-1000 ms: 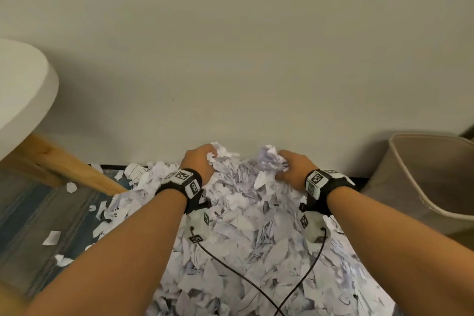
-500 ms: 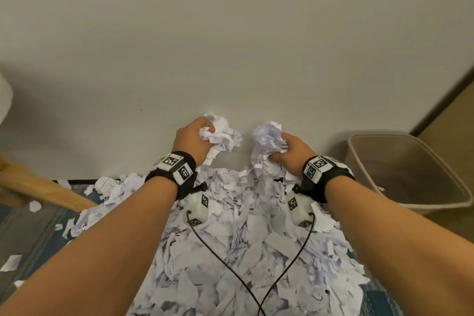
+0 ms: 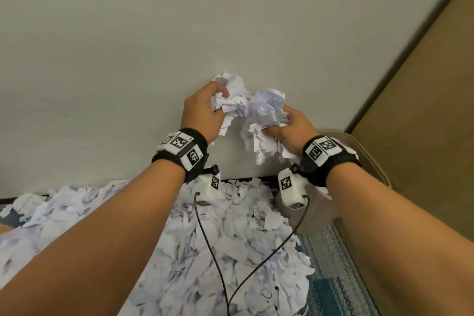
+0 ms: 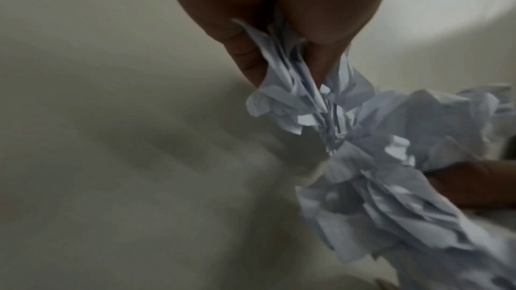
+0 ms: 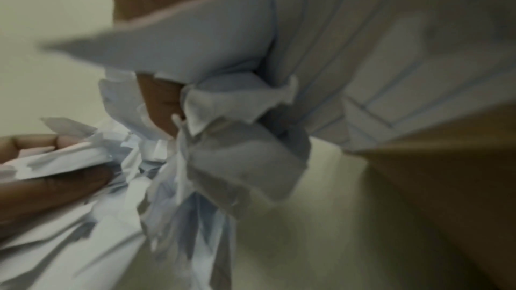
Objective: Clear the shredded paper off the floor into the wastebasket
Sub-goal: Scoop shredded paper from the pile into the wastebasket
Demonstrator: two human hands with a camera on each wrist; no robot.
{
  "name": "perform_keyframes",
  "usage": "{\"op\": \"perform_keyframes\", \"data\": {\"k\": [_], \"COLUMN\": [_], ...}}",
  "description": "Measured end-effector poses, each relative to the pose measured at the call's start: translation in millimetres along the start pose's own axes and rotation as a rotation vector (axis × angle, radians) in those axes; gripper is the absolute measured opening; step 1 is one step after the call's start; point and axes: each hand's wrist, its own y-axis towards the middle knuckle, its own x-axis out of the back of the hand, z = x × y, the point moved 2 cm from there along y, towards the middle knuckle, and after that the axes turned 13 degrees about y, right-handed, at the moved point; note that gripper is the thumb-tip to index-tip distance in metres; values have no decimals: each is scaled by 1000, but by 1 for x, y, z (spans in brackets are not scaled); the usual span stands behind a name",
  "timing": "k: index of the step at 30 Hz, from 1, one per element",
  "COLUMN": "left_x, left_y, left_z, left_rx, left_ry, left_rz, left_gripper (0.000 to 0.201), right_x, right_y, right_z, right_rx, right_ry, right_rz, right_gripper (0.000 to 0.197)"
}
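Observation:
Both hands are raised in front of the wall, each full of white shredded paper. My left hand (image 3: 205, 108) grips one crumpled bunch (image 3: 230, 100); in the left wrist view its fingers (image 4: 245, 61) pinch the scraps (image 4: 293, 100). My right hand (image 3: 292, 128) grips a larger bunch (image 3: 266, 115) that trails down below the fist; in the right wrist view paper (image 5: 229, 131) wraps round its fingers. The two bunches touch. A big heap of shredded paper (image 3: 230, 251) covers the floor under my forearms. The beige wastebasket (image 3: 369, 159) stands at the right, mostly hidden behind my right wrist.
A pale wall (image 3: 128, 59) rises straight ahead, with a brown panel or door (image 3: 423, 110) at the right. A blue patterned rug (image 3: 331, 277) shows beside the heap. Two black cables (image 3: 213, 251) hang from the wrist cameras over the paper.
Both hands have lifted their handfuls of paper up off the heap and swung right. The two bunches have come together. The view has turned right, away from the table.

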Motion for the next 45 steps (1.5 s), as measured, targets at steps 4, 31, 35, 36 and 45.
{"op": "perform_keyframes", "data": {"k": [4,31,35,36,45], "left_x": [-43,-194,-193,-193,-168], "left_y": [4,-40,-37,-35,-20], "left_z": [-49,-112,-111,-110,-90], "left_rx": [-83,-276,-262,-249,-61], "left_ry": [-93,-5,-31,-26,-71], "left_rz": [18,595,520,503,367], "left_gripper": [33,57,18,11,8], "right_x": [56,147,146,147,133], "right_y": [-6,-36,-34,-33,-13], "right_z": [-4,-94,-88,-87,-49], "right_rx": [-58,-454,-430,-423,-348], "right_ry": [-22,-241,-238,-286,-550], "right_rz": [-116,-256,-257,-277,-382], "right_gripper": [35,60,55,46,12]}}
